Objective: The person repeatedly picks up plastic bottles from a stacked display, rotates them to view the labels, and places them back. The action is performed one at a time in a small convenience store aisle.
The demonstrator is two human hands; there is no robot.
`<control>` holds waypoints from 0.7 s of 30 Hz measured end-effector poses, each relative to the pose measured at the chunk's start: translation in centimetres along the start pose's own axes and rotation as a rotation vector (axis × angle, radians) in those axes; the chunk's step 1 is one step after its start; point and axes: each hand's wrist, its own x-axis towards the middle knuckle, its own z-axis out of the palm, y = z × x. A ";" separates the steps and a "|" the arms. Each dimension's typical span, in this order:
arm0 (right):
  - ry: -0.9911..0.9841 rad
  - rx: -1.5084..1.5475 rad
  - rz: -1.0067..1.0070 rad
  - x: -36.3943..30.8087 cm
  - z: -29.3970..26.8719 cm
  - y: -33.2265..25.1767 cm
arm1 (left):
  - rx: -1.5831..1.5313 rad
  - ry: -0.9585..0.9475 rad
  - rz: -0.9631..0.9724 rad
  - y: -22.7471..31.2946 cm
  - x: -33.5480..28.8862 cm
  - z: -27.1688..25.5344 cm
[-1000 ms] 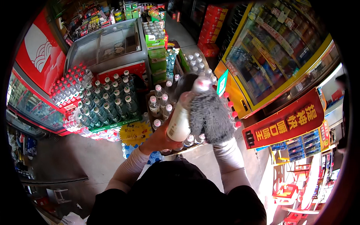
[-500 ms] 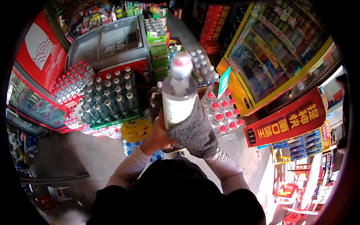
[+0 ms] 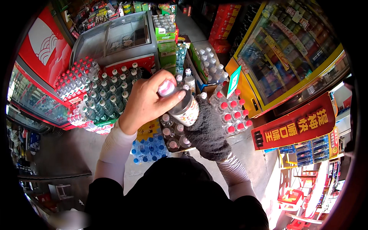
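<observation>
Left of the bare left hand's (image 3: 145,100) fingers, clear plastic bottles with white caps (image 3: 101,97) stand in rows. The left thumb and fingers pinch the white-and-pink plastic cap (image 3: 166,88) of a tilted clear plastic bottle with a patterned white label (image 3: 187,113). Its body lies right of and below those fingertips, touching the grey fluffy mitt (image 3: 212,140) covering the right hand (image 3: 205,126). Right fingers concealed; spread or pressed together, cannot tell. Right of them: clear plastic bottles with red caps (image 3: 231,112).
</observation>
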 end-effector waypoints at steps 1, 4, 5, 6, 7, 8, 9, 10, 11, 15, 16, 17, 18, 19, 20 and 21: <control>-0.005 0.012 0.079 0.3 -0.6 -0.8 | -0.029 0.027 0.007 0.2 -0.1 0.0; 0.226 0.245 0.157 -0.1 -0.8 -0.9 | -0.151 0.095 0.010 1.9 -0.1 -0.3; 0.261 0.167 0.105 -0.2 -0.8 -0.5 | -0.152 0.139 0.060 2.0 0.0 -0.3; 0.300 0.085 0.058 -0.4 -0.9 0.0 | -0.152 0.160 0.056 1.8 0.1 -0.2; 0.341 0.000 0.010 -0.4 -0.9 0.4 | -0.152 0.180 0.052 1.4 0.2 -0.1; 0.280 -0.109 -0.038 -1.1 -0.9 1.5 | -0.145 0.201 0.048 1.1 0.2 -0.2; 0.225 -0.213 -0.091 -1.8 -0.9 2.8 | -0.108 0.224 0.058 0.8 0.2 -0.4; 0.178 -0.294 -0.156 -2.9 0.1 6.3 | -0.035 0.244 0.078 0.2 0.2 -0.7; 0.126 -0.373 -0.223 -3.4 0.6 8.1 | -0.033 0.237 0.055 -0.5 0.1 -1.3; 0.005 -0.189 -0.122 -2.2 -2.4 4.8 | 0.059 0.186 0.029 -3.3 -0.3 -2.9; 0.070 -0.049 0.001 -3.0 -2.8 4.6 | 0.126 0.148 0.025 -3.7 -0.4 -3.1; 0.155 0.100 0.113 -3.8 -3.2 4.5 | 0.179 0.103 0.041 -4.4 -0.4 -2.9; 0.244 0.141 0.129 -4.7 -3.8 4.5 | 0.233 0.065 0.055 -5.5 -0.5 -2.6; 0.338 0.152 0.075 -5.7 -4.5 4.5 | 0.287 0.026 0.069 -6.8 -0.6 -2.1; 0.434 0.154 0.022 -6.9 -5.2 4.3 | 0.283 -0.015 0.045 -8.2 -0.5 -1.5; 0.499 0.152 -0.036 -7.2 -5.9 3.8 | 0.292 -0.051 0.015 -9.8 -0.7 -1.0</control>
